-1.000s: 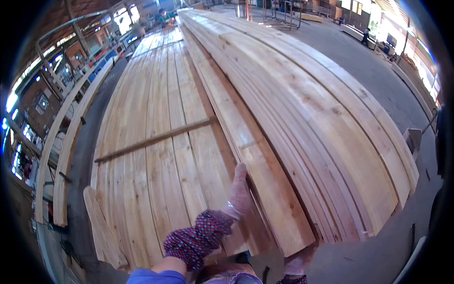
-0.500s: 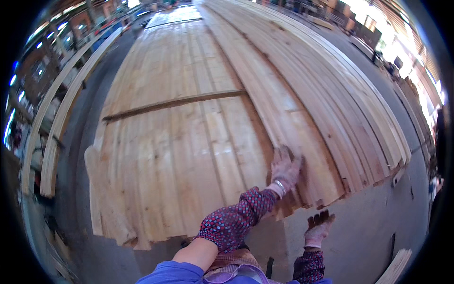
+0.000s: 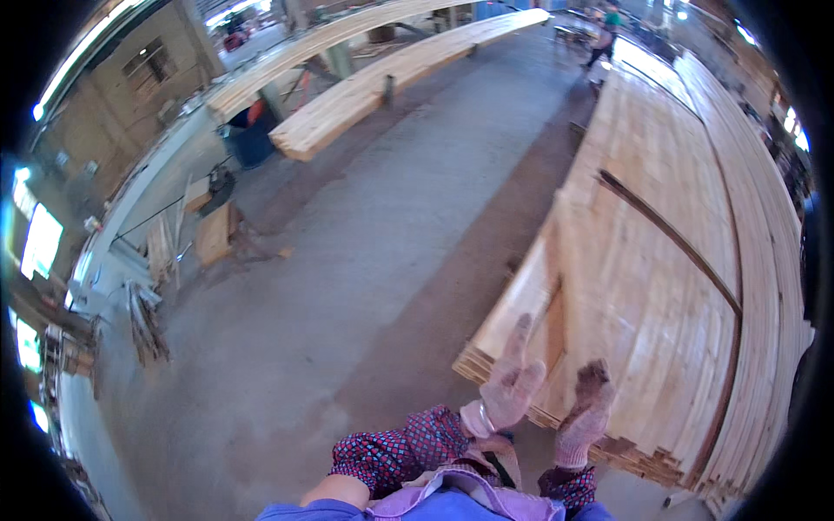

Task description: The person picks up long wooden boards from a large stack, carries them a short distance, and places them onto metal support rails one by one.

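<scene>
Both my hands wear pale knit gloves with dirty fingertips and patterned sleeve covers. My left hand [image 3: 512,386] is open at the near left corner of a big stack of wooden boards [image 3: 660,321], its fingers stretched out and holding nothing. Close beside it on the right, my right hand [image 3: 586,412] is raised over the stack's near end, fingers partly bent and nothing visible in them. Whether either glove touches the wood I cannot tell. A loose board [image 3: 565,269] lies along the stack's left side, between the hands and the far end.
A dark strip [image 3: 669,234] crosses the stack. Grey concrete floor [image 3: 347,260] stretches to the left. Beyond it long boards [image 3: 408,82] rest on supports, near a dark blue bin [image 3: 250,143]. Wood offcuts [image 3: 146,321] lie far left. Another person [image 3: 601,43] stands by the stack's far end.
The view has swung left, so the stack now sits at the right. My left hand has left the boards on the stack's right part and come to its left corner; my right hand is now near it.
</scene>
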`<action>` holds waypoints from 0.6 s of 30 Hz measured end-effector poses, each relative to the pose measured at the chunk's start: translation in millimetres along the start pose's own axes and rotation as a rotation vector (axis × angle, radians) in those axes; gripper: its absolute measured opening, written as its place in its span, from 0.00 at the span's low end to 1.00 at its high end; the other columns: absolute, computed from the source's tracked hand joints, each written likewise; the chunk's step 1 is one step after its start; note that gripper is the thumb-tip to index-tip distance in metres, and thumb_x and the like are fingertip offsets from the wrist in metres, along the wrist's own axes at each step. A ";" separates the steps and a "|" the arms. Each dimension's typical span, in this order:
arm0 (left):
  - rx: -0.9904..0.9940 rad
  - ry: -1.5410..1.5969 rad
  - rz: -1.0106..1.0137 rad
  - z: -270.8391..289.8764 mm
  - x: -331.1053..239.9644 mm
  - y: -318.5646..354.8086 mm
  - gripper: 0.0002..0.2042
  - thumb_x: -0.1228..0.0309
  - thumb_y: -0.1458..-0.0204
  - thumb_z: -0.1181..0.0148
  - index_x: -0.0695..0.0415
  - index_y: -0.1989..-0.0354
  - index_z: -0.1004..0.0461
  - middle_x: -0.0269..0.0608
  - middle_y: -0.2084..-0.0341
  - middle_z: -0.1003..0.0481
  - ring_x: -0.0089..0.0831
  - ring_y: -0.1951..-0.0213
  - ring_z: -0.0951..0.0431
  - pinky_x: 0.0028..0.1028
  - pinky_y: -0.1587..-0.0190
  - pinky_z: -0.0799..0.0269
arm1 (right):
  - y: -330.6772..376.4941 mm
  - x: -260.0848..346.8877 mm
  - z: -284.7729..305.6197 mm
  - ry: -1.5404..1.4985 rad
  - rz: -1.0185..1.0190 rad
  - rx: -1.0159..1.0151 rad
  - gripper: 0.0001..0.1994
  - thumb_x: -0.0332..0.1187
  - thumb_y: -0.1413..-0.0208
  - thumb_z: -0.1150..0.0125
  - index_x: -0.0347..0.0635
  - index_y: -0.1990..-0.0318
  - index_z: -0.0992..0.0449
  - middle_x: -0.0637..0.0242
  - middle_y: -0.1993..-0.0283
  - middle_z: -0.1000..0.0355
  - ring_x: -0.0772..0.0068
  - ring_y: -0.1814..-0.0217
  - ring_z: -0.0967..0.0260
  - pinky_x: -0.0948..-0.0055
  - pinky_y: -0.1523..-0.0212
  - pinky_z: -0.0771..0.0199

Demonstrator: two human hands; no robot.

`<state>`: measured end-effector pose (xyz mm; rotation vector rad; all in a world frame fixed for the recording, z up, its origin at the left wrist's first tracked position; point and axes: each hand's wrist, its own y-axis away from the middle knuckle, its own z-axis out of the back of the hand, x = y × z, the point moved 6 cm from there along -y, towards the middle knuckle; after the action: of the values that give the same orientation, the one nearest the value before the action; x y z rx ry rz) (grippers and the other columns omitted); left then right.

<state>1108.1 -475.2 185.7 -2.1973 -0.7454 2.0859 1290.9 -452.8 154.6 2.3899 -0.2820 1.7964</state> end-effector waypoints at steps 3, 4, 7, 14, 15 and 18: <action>-0.222 0.214 0.022 106.3 3.8 -27.4 0.30 0.62 0.38 0.55 0.68 0.34 0.55 0.54 0.34 0.52 0.40 0.32 0.53 0.31 0.33 0.60 | 24.0 14.1 -132.0 -0.029 -0.099 0.441 0.28 0.51 0.37 0.58 0.33 0.44 0.33 0.59 0.48 0.30 0.68 0.49 0.32 0.70 0.48 0.35; -0.263 0.258 0.073 127.0 11.1 -31.7 0.29 0.63 0.38 0.56 0.68 0.34 0.55 0.54 0.33 0.52 0.39 0.32 0.53 0.31 0.33 0.59 | 30.3 8.9 -154.6 -0.041 -0.126 0.518 0.28 0.51 0.37 0.58 0.33 0.44 0.33 0.59 0.48 0.30 0.68 0.48 0.32 0.70 0.49 0.35; -0.313 0.319 0.157 201.4 35.4 -62.5 0.28 0.64 0.38 0.56 0.67 0.34 0.54 0.52 0.34 0.51 0.37 0.32 0.53 0.30 0.33 0.59 | 37.9 -49.2 -220.6 0.136 -0.280 0.651 0.25 0.47 0.36 0.58 0.31 0.46 0.31 0.59 0.51 0.28 0.69 0.50 0.31 0.71 0.49 0.34; -0.312 0.037 0.362 462.6 128.3 -96.4 0.27 0.66 0.38 0.57 0.68 0.35 0.53 0.50 0.34 0.49 0.39 0.33 0.48 0.33 0.33 0.54 | 49.2 -211.1 -436.5 -0.053 -0.930 0.640 0.20 0.48 0.40 0.49 0.38 0.55 0.26 0.64 0.61 0.26 0.68 0.60 0.29 0.69 0.57 0.28; -0.196 -0.513 0.401 505.3 141.5 -77.2 0.25 0.68 0.39 0.57 0.66 0.36 0.49 0.48 0.35 0.46 0.39 0.34 0.46 0.33 0.33 0.53 | 54.2 -237.0 -464.6 -0.030 -0.984 0.655 0.20 0.48 0.41 0.49 0.38 0.56 0.26 0.64 0.62 0.26 0.68 0.61 0.28 0.69 0.58 0.28; 0.108 -1.504 0.346 608.3 155.4 -51.5 0.21 0.71 0.42 0.58 0.62 0.40 0.39 0.44 0.39 0.39 0.38 0.37 0.41 0.33 0.35 0.48 | 57.1 -270.2 -567.3 0.069 -1.107 0.637 0.17 0.46 0.41 0.49 0.40 0.61 0.26 0.67 0.65 0.26 0.70 0.65 0.28 0.72 0.61 0.28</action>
<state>514.5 -560.2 -7.1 -0.3195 -0.1315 3.5778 674.5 -364.6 52.8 1.9946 1.4937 1.4418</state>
